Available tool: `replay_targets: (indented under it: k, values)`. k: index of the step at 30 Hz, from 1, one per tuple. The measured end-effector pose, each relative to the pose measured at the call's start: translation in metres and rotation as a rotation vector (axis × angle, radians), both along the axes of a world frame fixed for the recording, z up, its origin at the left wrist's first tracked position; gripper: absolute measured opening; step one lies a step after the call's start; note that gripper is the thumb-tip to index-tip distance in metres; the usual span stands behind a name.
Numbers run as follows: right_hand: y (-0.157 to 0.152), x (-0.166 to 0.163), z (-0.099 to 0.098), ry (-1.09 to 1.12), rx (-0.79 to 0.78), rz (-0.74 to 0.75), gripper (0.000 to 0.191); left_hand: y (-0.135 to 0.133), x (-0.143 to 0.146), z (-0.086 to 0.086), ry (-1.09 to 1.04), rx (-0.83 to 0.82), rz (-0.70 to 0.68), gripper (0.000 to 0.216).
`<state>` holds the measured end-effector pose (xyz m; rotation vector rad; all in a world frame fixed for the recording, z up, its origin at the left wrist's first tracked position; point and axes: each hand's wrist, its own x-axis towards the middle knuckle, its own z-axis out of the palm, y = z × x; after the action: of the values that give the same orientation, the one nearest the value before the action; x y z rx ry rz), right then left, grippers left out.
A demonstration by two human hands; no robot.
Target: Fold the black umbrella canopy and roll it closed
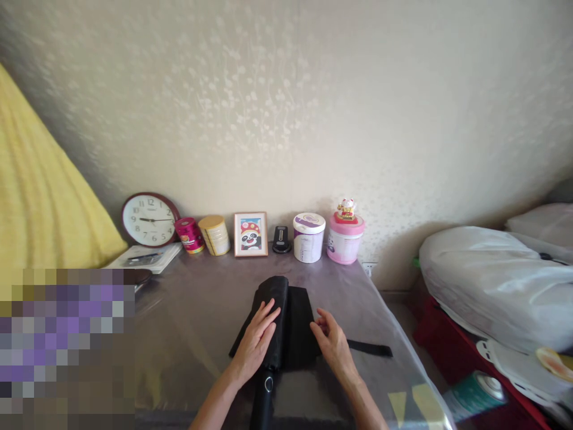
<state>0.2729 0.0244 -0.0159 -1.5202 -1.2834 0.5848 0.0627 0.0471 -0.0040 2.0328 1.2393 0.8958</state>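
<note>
A black folding umbrella (295, 322) lies on the grey table (197, 322), its handle (264, 400) pointing toward me and its canopy loosely gathered. My left hand (257, 340) rests flat on the rolled canopy, fingers stretched out. My right hand (331, 340) presses its curled fingers against the right flap of the fabric. The umbrella's black strap (369, 348) trails to the right across the table.
Along the wall stand a round clock (150, 219), a red can (190, 235), a yellow can (215, 235), a framed panda picture (250, 234), a small black device (282, 239), a white tub (308, 237) and a pink tub (345, 237). A white bag (487, 280) lies right of the table's edge.
</note>
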Motion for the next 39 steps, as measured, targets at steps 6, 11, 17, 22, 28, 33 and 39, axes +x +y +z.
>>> replay_targets:
  k: [6,11,17,22,28,33,39]
  values:
    - [-0.016,-0.019,-0.002,0.12,-0.027,0.091,0.042,0.001,0.0,-0.002,0.004,0.014,0.014,0.038]
    - [-0.024,-0.036,0.008,0.005,0.073,0.051,0.039,0.001,0.0,-0.004,-0.008,0.001,0.01,0.038]
    - [-0.021,-0.056,0.03,-0.036,0.104,0.154,0.041,0.002,-0.001,-0.007,-0.037,0.0,0.0,0.038]
    - [-0.016,-0.07,0.035,-0.118,0.114,0.212,0.043,0.005,-0.002,-0.01,-0.062,-0.026,0.009,0.042]
    - [-0.014,-0.088,0.022,-0.224,0.187,0.22,0.041,0.004,-0.004,-0.017,-0.182,-0.036,-0.014,0.046]
    - [-0.016,-0.095,0.021,-0.352,0.173,0.254,0.035,0.006,-0.008,-0.028,-0.341,-0.047,-0.058,0.054]
    - [-0.019,-0.097,0.031,-0.424,0.12,0.289,0.029,0.008,-0.011,-0.025,-0.389,-0.153,-0.068,0.052]
